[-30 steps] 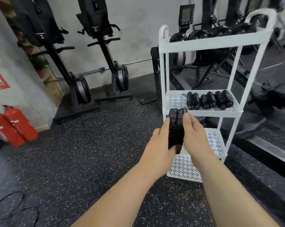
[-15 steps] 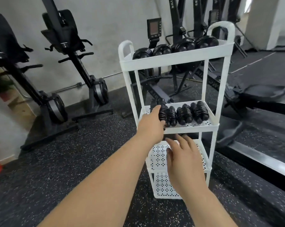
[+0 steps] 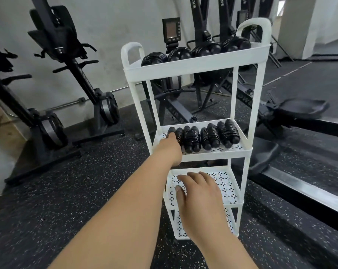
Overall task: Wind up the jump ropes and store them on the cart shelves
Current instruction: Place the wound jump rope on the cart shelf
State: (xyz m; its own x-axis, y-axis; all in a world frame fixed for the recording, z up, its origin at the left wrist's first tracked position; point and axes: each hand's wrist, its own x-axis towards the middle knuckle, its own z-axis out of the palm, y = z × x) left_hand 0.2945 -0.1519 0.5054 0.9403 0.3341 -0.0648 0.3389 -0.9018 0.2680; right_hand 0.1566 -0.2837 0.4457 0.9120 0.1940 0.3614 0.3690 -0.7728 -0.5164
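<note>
My left hand (image 3: 169, 147) is on the leftmost wound rope (image 3: 179, 135), second shelf (image 3: 212, 153) of the cart (image 3: 199, 64), can't tell if it's gripping. Right hand (image 3: 200, 193) hangs loose over the third shelf (image 3: 231, 189).

White cart (image 3: 199, 64) – perforated diamond-pattern shelves; black ropes (image 3: 210, 136); floor (image 3: 57, 191) black w/ white specks.

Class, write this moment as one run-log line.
left hand: on leftmost bundle, second shelf, grip hidden | right hand: open, empty | cart: four bundles on that shelf
</note>
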